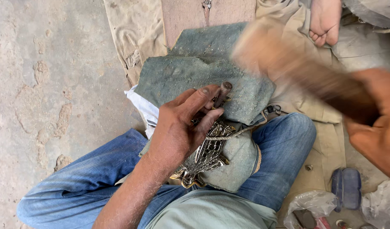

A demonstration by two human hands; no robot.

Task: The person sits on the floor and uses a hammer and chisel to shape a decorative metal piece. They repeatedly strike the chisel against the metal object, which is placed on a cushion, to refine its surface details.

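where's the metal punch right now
In the head view it stands near centre, pinched in the left hand, its tip on the patterned metal piece; punch.

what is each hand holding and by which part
The left hand pinches a short metal punch around its shaft, just below the top end. The right hand grips a blurred wooden mallet by the lower end of its handle.

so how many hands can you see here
2. The left hand pinches a metal punch upright over the patterned metal piece on the lap. The right hand at the right edge grips a blurred wooden mallet. A bare foot shows top right.
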